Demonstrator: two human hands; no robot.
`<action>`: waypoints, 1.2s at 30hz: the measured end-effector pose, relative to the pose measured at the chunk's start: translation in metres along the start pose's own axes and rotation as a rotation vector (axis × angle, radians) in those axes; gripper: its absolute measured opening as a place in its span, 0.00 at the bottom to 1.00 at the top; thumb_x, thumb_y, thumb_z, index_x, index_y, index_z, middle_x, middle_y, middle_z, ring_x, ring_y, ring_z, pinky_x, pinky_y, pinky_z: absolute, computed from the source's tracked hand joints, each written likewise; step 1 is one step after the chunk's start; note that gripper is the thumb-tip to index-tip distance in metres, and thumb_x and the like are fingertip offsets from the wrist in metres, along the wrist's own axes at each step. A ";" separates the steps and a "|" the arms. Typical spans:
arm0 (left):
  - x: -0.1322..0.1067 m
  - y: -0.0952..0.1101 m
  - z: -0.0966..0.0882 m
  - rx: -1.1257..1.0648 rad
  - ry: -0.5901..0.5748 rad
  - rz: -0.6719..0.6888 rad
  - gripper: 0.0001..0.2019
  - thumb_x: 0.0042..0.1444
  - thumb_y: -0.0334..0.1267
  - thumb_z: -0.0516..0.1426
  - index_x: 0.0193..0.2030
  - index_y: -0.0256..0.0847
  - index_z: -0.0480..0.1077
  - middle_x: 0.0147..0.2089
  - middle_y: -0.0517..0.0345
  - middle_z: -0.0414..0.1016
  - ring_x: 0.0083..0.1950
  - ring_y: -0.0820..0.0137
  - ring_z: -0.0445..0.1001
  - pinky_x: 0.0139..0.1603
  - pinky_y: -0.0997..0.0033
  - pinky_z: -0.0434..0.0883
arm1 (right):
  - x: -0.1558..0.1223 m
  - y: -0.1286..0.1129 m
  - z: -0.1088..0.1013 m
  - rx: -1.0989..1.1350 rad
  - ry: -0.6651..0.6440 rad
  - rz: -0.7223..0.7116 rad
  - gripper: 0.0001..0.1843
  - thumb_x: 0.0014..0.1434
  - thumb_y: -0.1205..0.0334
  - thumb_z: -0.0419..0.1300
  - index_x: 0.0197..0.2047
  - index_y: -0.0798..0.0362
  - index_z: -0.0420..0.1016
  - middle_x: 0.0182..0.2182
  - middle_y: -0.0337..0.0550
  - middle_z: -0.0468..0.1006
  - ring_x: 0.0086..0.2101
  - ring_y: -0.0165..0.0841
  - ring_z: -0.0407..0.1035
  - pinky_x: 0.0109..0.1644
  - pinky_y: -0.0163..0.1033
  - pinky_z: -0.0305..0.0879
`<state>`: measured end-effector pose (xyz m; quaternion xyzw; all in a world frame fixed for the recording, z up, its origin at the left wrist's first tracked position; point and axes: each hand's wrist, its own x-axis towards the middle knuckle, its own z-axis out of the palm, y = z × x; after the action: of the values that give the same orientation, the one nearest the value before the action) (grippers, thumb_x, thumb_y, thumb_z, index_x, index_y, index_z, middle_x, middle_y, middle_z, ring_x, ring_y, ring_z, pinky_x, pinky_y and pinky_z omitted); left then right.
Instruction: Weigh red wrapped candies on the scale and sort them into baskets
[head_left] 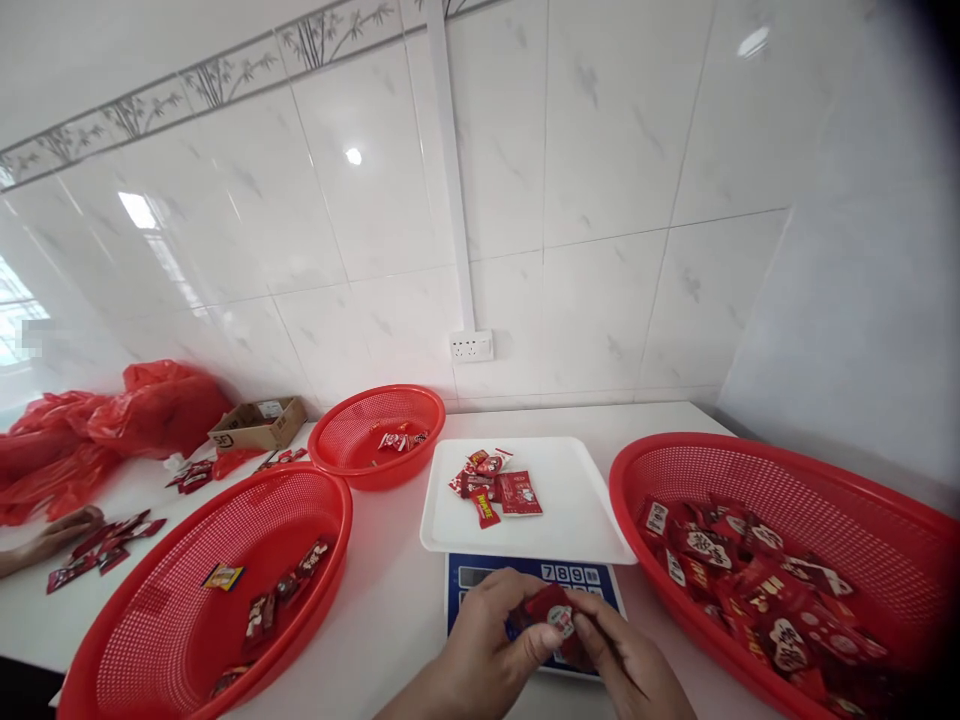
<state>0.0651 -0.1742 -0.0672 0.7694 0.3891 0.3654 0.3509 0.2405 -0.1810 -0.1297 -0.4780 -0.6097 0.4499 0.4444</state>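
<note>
Both my hands are low in the middle of the view, over the blue keypad of a weighing scale [525,580]. My left hand [484,640] and my right hand [630,665] pinch the same small red packet [553,612] between their fingertips. Just beyond them the scale's white tray [585,500] carries a small pile of red snack packets [495,483]. A big red mesh basket [817,470] on my right is filled with several red packets [750,580]. Another red basket [150,640] on my left holds a few darker packets [281,590].
A smaller red basket [375,400] stands behind the scale with a few packets inside. Far left lie red plastic bags [97,420], a cardboard box [259,422], loose packets [97,550] and another person's hand [60,530]. A wall socket [471,346] sits on the tiled wall.
</note>
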 end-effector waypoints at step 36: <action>-0.060 -0.034 0.017 -0.548 -0.233 -0.487 0.25 0.54 0.60 0.51 0.26 0.36 0.63 0.24 0.60 0.61 0.26 0.75 0.60 0.28 0.76 0.59 | -0.029 -0.024 0.023 -0.020 -0.495 0.052 0.29 0.61 0.40 0.43 0.21 0.54 0.58 0.20 0.36 0.60 0.22 0.25 0.54 0.27 0.31 0.51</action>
<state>0.0418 -0.2142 -0.1211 0.5683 0.4059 0.2718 0.6621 0.2177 -0.2155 -0.1141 -0.3730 -0.6920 0.5584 0.2650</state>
